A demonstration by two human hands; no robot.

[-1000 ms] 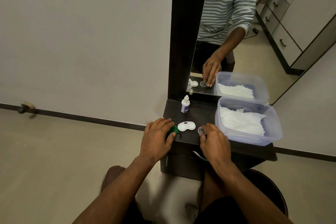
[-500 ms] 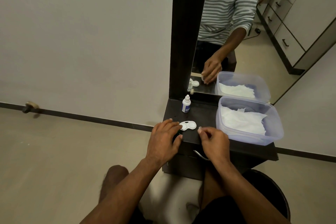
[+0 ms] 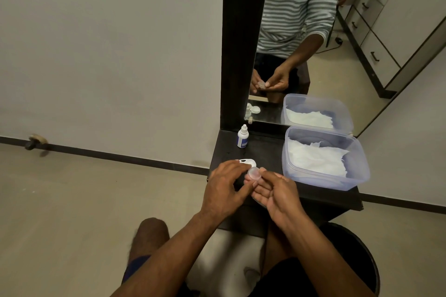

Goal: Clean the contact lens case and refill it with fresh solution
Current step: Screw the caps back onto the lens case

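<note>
A small clear round cap (image 3: 254,173) is held just above the front of the dark dresser top (image 3: 270,152). My left hand (image 3: 225,187) pinches it from the left and my right hand (image 3: 277,190) from the right, fingertips meeting around it. The white lens case body (image 3: 249,162) lies on the top just behind my left fingers, partly hidden. A white solution bottle (image 3: 242,137) with a blue label stands upright near the mirror. The green cap is out of sight.
A clear plastic tub (image 3: 359,176) holding white tissues fills the right half of the dresser top. The mirror (image 3: 301,31) behind shows my hands and the tub again. A dark round bin (image 3: 362,260) stands on the floor at the lower right.
My right hand lifted the clear cap off the dresser top. My left hand left the green cap's spot and came over to the clear cap; both hands now meet on it.
</note>
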